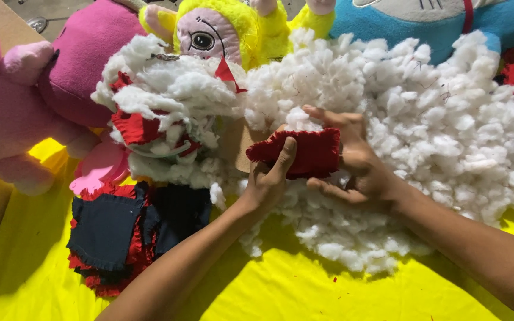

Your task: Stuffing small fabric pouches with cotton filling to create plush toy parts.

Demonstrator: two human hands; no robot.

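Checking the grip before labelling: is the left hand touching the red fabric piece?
Touching. The head view shows the left hand with its thumb pressed flat across the red fabric piece, which the right hand also clasps above the white stuffing.

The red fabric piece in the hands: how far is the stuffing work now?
Done: finished plush toys, such as the yellow plush toy, lie behind. In hand: the left hand and right hand hold one small red fabric piece over the white stuffing pile; how full it is cannot be seen. Left: a stack of flat dark blue and red fabric pieces lies on the yellow cloth, and much stuffing is unused.
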